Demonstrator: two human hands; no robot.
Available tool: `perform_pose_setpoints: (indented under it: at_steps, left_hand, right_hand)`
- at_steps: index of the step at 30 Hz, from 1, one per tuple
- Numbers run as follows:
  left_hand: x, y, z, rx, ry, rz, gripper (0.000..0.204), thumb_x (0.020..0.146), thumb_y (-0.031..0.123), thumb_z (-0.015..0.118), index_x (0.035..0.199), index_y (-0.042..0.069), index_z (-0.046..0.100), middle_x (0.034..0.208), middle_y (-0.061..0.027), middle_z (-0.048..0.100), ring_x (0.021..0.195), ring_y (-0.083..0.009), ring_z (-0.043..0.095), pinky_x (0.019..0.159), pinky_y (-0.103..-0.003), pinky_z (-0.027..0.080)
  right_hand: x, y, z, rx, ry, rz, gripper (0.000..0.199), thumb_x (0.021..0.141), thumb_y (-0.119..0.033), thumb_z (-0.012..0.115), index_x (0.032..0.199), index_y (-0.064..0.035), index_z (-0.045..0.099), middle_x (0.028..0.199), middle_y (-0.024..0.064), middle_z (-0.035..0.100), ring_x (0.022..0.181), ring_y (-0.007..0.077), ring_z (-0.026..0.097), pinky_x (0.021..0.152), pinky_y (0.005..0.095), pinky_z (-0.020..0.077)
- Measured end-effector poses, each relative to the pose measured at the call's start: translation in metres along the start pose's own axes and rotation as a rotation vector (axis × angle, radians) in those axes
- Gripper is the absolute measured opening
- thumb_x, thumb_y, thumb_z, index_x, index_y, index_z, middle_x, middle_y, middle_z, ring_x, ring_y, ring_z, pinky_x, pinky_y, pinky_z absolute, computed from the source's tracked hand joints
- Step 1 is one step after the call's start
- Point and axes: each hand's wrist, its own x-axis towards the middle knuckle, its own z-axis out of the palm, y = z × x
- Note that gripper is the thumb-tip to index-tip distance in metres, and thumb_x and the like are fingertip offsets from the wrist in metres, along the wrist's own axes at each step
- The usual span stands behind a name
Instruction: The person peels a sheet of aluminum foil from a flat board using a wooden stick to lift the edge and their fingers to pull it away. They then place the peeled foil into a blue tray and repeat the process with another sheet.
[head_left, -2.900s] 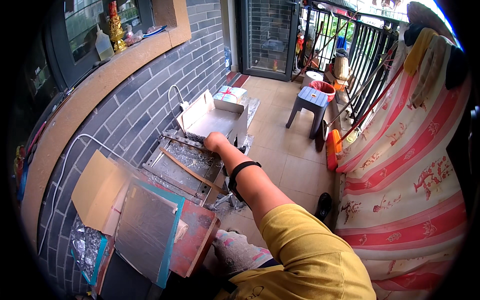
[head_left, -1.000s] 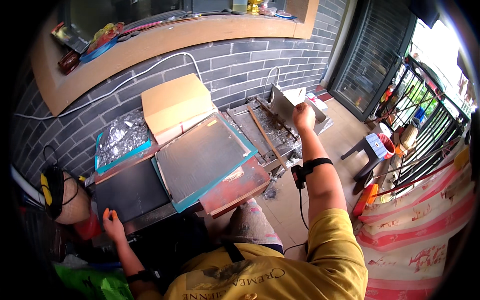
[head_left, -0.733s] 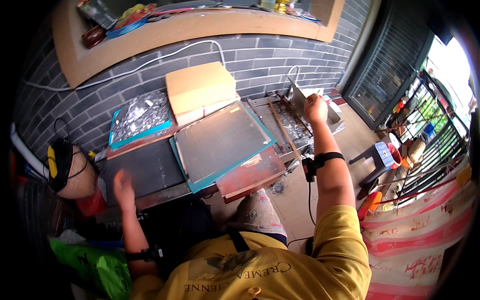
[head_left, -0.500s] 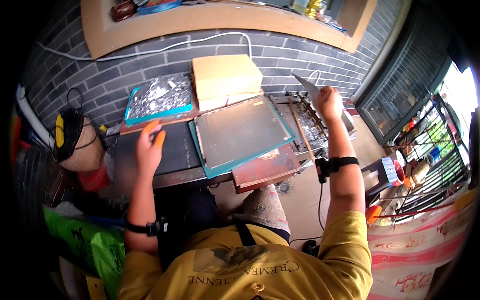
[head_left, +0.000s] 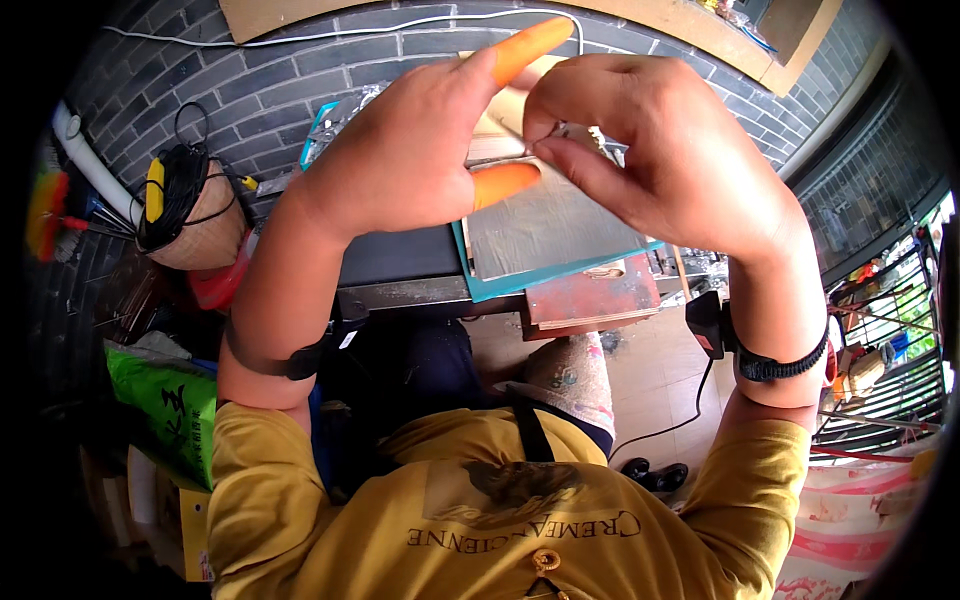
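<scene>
My left hand (head_left: 400, 150) is raised close to the camera, orange finger covers on its thumb and forefinger, which are spread apart with nothing between them. Beside it, my right hand (head_left: 660, 150) is closed in a pinch, thumb against forefinger. What it grips, if anything, I cannot make out. Both hands hover over a grey sheet (head_left: 560, 235) lying on a teal board (head_left: 484, 290), and they hide much of it. Partly covered behind the hands is a cardboard box (head_left: 496, 125). A red-brown wooden board (head_left: 595, 298) juts out at the front edge.
A dark work surface (head_left: 405, 258) extends to the left of the teal board. Behind my left wrist, a teal tray (head_left: 318, 130) shows in part. At the far left, a brown container (head_left: 205, 225) holds coiled black cable. A green bag (head_left: 165, 405) lies near my left elbow.
Both hands have come up and together toward the camera. The flat metal blade held in my right hand at the far right is no longer visible. The view has shifted.
</scene>
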Motion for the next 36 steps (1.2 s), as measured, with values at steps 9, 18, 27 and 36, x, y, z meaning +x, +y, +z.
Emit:
perform_pose_setpoints:
  at_steps: [9, 18, 27, 36]
  left_hand:
    - [-0.072, -0.069, -0.04, -0.466, 0.092, -0.745, 0.062, 0.083, 0.0, 0.061, 0.14, 0.007, 0.037, 0.087, -0.0044, 0.063, 0.083, -0.0118, 0.061, 0.077, -0.027, 0.048]
    - [-0.209, -0.17, -0.022, -0.338, 0.296, -1.278, 0.06, 0.084, 0.005, 0.061, 0.137, -0.002, 0.035, 0.094, -0.0099, 0.063, 0.081, -0.0142, 0.06, 0.071, -0.026, 0.047]
    - [-0.277, -0.222, 0.015, -0.11, 0.397, -1.496, 0.056, 0.077, 0.006, 0.064, 0.129, -0.004, 0.046, 0.083, -0.0069, 0.064, 0.068, -0.0146, 0.058, 0.06, -0.028, 0.046]
    - [-0.29, -0.237, 0.023, 0.032, 0.413, -1.547, 0.053, 0.074, 0.008, 0.064, 0.124, -0.005, 0.05, 0.09, -0.0122, 0.065, 0.073, -0.0174, 0.061, 0.065, -0.031, 0.048]
  right_hand:
    - [-0.05, 0.034, 0.017, 0.073, 0.186, 0.297, 0.025, 0.079, 0.0, 0.061, 0.104, 0.0008, 0.059, 0.09, 0.0149, 0.062, 0.079, 0.027, 0.062, 0.071, 0.0335, 0.0495]
    - [-0.152, 0.041, 0.056, 0.355, 0.284, 0.836, 0.022, 0.081, 0.006, 0.059, 0.103, 0.0028, 0.059, 0.084, 0.0072, 0.062, 0.074, 0.0111, 0.059, 0.069, 0.0252, 0.0481]
    - [-0.207, 0.028, 0.065, 0.573, 0.327, 1.06, 0.021, 0.09, 0.003, 0.053, 0.111, 0.0039, 0.055, 0.095, 0.0061, 0.058, 0.081, 0.0106, 0.058, 0.075, 0.0254, 0.0494]
    - [-0.217, 0.017, 0.074, 0.627, 0.301, 1.128, 0.017, 0.09, 0.003, 0.053, 0.107, 0.0033, 0.055, 0.096, 0.0049, 0.057, 0.082, 0.0112, 0.058, 0.076, 0.0257, 0.0499]
